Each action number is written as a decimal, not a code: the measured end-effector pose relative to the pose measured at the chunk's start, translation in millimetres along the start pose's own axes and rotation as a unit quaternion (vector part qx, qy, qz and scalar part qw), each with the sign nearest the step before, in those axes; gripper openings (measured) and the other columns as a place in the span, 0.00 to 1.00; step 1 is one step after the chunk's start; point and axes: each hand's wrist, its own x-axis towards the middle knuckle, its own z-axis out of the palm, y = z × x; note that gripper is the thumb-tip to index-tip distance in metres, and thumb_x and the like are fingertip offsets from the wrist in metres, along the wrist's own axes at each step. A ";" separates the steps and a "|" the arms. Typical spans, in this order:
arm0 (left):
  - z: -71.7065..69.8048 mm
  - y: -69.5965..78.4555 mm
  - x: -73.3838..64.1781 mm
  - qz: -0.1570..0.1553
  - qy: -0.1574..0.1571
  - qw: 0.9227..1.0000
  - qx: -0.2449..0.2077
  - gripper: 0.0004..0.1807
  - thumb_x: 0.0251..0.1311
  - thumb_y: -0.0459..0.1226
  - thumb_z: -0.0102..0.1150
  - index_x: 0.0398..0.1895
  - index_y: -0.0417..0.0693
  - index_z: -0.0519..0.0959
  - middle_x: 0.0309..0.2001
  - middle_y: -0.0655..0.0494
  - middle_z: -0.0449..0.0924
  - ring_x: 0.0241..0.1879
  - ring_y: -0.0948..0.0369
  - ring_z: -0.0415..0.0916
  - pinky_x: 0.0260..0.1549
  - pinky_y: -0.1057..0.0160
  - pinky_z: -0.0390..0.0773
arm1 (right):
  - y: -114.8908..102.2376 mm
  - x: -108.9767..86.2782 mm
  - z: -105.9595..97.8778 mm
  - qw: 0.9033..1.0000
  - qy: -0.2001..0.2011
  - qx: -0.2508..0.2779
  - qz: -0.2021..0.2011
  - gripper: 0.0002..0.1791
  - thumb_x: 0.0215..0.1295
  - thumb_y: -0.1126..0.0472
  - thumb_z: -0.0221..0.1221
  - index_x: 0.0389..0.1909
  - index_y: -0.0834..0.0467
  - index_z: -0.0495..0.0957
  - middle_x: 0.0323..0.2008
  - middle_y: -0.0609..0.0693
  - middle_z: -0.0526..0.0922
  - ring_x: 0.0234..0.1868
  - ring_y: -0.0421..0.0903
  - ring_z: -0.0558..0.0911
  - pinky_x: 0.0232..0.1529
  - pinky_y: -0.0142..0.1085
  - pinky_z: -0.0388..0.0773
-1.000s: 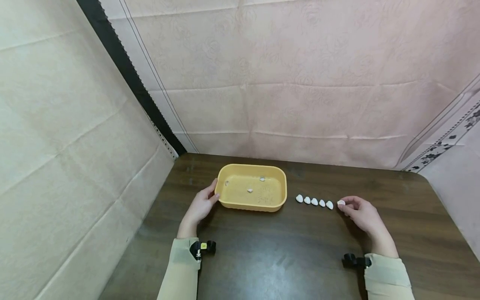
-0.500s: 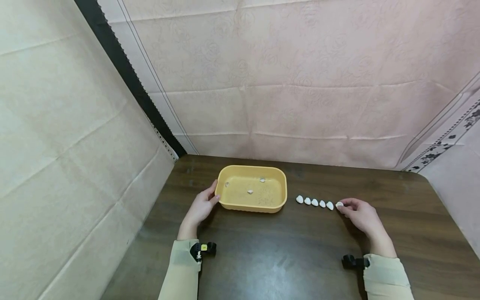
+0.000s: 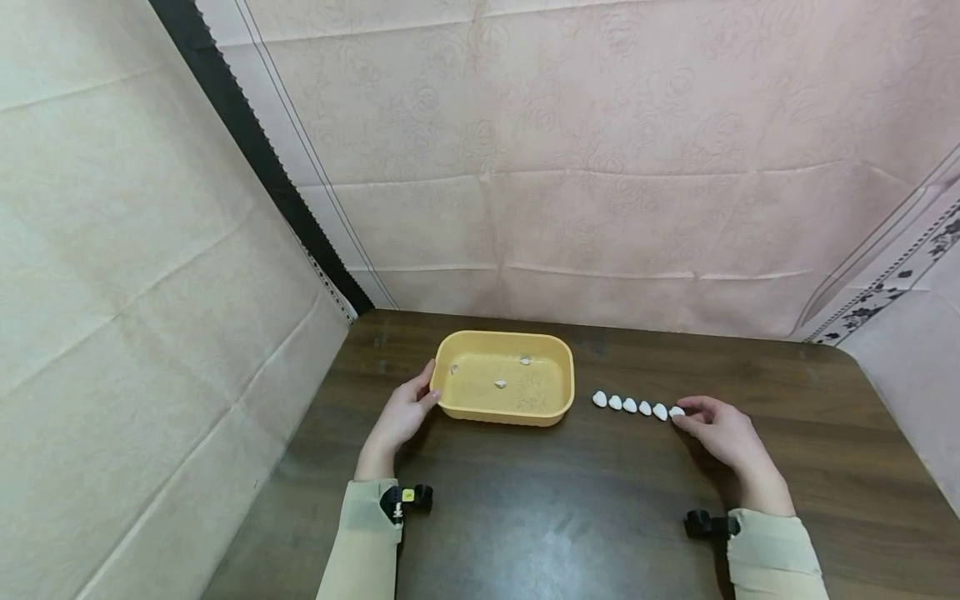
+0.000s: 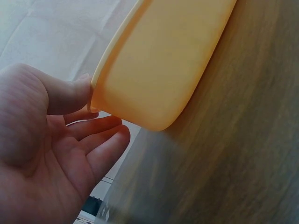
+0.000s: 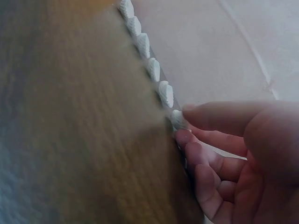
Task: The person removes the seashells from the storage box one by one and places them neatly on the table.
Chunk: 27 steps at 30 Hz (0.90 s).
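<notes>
My left hand (image 3: pixel 399 414) pinches the left end of a yellow plastic tray (image 3: pixel 504 415); in the left wrist view the thumb lies on its rim (image 4: pixel 95 88) and the other fingers curl beneath. Inside the tray lie a few small shells (image 3: pixel 500 384). At the right, my right hand (image 3: pixel 723 431) holds a white, ridged seashell (image 5: pixel 177 119) between thumb and fingertips, low at the tabletop. That shell sits at the right end of a row of several similar white seashells (image 3: pixel 629 406), beside the last of them (image 5: pixel 166 94).
The brown wooden table (image 3: pixel 517 508) reaches back to a pale cloth wall (image 3: pixel 600 208). Another cloth wall (image 3: pixel 165 317) closes off the left side, and a patterned cloth (image 3: pixel 892 292) hangs at the right.
My right hand has shifted slightly left with the seashell, bringing it closer to the row's end. The left hand stays on the tray.
</notes>
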 end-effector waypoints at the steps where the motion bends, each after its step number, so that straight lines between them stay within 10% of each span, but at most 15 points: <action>1: 0.0 -0.2 0.1 0.001 0.000 1.000 0.001 0.33 0.82 0.34 0.52 0.86 0.47 0.57 0.84 0.52 0.55 0.82 0.47 0.55 0.79 0.41 0.55 | 0.5 0.1 -0.2 1.000 -0.002 -0.002 -0.004 0.27 0.76 0.48 0.66 0.62 0.65 0.81 0.40 0.54 0.89 0.41 0.50 0.83 0.40 0.42 0.75; 27: -0.7 2.4 -1.1 0.009 -0.004 1.000 0.000 0.33 0.82 0.34 0.52 0.86 0.45 0.56 0.84 0.52 0.54 0.82 0.48 0.54 0.79 0.42 0.55 | -1.2 -0.7 -1.8 1.000 -0.021 -0.001 0.002 0.26 0.74 0.54 0.68 0.64 0.66 0.79 0.38 0.52 0.90 0.42 0.51 0.83 0.42 0.45 0.75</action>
